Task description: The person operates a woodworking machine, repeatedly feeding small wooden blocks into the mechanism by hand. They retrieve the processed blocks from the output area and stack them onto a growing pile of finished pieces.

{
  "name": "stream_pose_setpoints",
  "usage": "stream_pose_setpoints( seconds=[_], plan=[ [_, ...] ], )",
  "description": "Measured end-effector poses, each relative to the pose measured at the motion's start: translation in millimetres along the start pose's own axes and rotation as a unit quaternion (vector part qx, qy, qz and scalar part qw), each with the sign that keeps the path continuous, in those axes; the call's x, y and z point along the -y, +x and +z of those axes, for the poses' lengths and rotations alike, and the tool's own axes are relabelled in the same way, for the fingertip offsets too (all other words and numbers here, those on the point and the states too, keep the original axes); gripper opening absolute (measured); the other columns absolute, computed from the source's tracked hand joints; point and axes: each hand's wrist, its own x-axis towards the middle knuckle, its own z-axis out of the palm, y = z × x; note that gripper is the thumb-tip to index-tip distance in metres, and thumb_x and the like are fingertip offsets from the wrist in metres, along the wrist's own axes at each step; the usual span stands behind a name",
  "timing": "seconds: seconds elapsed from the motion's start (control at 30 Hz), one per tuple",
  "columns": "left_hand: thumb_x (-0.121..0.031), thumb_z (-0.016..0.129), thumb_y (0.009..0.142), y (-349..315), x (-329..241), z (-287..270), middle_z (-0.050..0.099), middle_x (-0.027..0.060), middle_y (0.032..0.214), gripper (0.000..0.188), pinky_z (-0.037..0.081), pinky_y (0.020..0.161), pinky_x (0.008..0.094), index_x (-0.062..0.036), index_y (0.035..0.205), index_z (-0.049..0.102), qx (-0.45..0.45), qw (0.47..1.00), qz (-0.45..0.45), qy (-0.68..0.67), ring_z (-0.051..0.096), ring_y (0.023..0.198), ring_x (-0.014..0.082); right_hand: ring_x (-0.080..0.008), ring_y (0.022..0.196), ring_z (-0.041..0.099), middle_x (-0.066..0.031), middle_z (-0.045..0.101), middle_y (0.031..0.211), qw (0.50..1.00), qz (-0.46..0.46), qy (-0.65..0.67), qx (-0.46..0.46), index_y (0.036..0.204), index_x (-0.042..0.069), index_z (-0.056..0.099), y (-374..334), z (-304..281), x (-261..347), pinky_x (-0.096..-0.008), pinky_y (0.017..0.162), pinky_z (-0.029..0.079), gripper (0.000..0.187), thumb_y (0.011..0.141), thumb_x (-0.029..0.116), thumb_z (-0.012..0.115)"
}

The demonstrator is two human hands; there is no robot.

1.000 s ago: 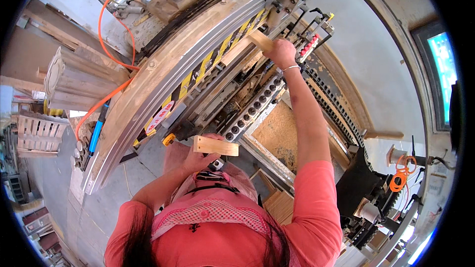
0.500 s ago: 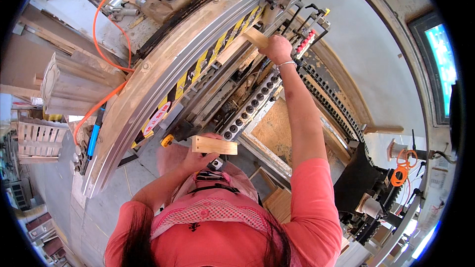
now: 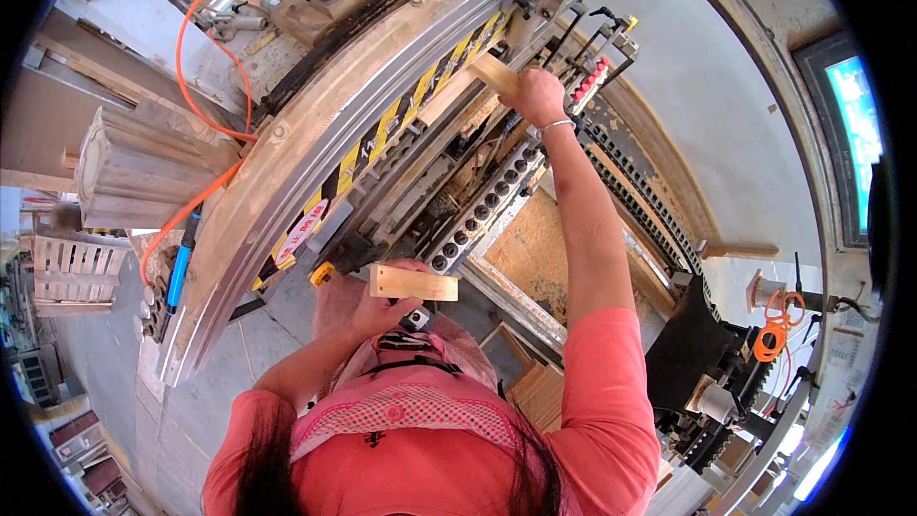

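Observation:
My left hand [image 3: 387, 311] is closed round a short wooden block [image 3: 414, 284] in front of my waist. Small holes show near the block's left end. My right arm stretches out over the machine, and my right hand [image 3: 538, 96] grips the near end of another wooden piece [image 3: 495, 73]. That piece touches or lies close to a longer pale wooden strip [image 3: 447, 101] by the yellow-and-black striped rail [image 3: 382, 134]; I cannot tell whether they are joined. My right fingertips are partly hidden behind the hand.
A row of black round knobs [image 3: 484, 212] runs below my right forearm. Red knobs [image 3: 590, 81] sit just beyond my right hand. An orange hose [image 3: 183, 62] loops across the left side. A lit screen [image 3: 853, 124] stands at the far right, above an orange coil [image 3: 772, 339].
Both hands stay nearly where they were, each with its wooden piece. The view has shifted very slightly.

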Motion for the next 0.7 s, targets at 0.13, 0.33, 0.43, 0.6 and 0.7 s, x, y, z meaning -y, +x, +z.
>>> stream_pose_setpoints(
  seconds=[0.13,0.33,0.43,0.6,0.7],
  plan=[
    [-0.004,0.070,0.074,-0.5,4.3,-0.7,0.054,0.0146,0.119,0.045,0.042,0.094,0.0364,-0.0020,0.113,0.049,-0.001,1.000,0.003,-0.014,0.052,0.112,0.0250,-0.0302,0.081,0.064,-0.0142,0.065,0.085,1.000,0.001,0.012,0.003,0.080,0.003,0.069,2.1,-0.2,-1.8,-0.0376,0.074,0.052,0.044,0.064,0.044,0.073],
    [-0.004,0.074,0.069,-1.6,7.9,-2.3,0.049,0.0180,0.128,0.050,0.041,0.095,0.0373,-0.0039,0.112,0.050,-0.003,0.999,-0.003,0.038,0.051,0.114,0.0261,-0.0290,0.087,0.064,-0.0141,0.066,0.090,0.999,0.016,-0.004,0.032,0.084,0.004,0.069,3.6,-4.2,3.7,-0.0372,0.077,0.052,0.044,0.063,0.042,0.074],
    [-0.004,0.075,0.067,7.0,-24.3,-4.4,0.048,0.0183,0.130,0.051,0.041,0.095,0.0378,-0.0044,0.112,0.050,0.030,0.994,-0.052,0.090,0.050,0.116,0.0265,-0.0312,0.079,0.064,-0.0153,0.065,0.083,1.000,0.006,0.014,0.006,0.078,0.003,0.069,2.5,1.0,-0.8,-0.0381,0.073,0.052,0.040,0.061,0.039,0.073],
    [-0.002,0.075,0.067,8.2,-33.1,-2.3,0.048,0.0166,0.129,0.050,0.041,0.095,0.0378,-0.0048,0.111,0.050,0.029,0.993,-0.063,0.097,0.049,0.117,0.0265,-0.0309,0.078,0.064,-0.0156,0.065,0.081,1.000,0.002,0.018,-0.010,0.076,0.002,0.069,2.8,3.7,-0.1,-0.0389,0.071,0.052,0.040,0.062,0.040,0.072],
    [-0.001,0.075,0.068,7.6,-28.0,-0.9,0.050,0.0147,0.126,0.049,0.041,0.094,0.0379,-0.0048,0.111,0.050,0.021,0.996,-0.035,0.080,0.048,0.118,0.0266,-0.0314,0.078,0.064,-0.0158,0.065,0.081,1.000,0.005,0.027,-0.013,0.075,0.002,0.068,3.7,6.8,-2.4,-0.0393,0.071,0.052,0.041,0.061,0.040,0.072]
  ],
)
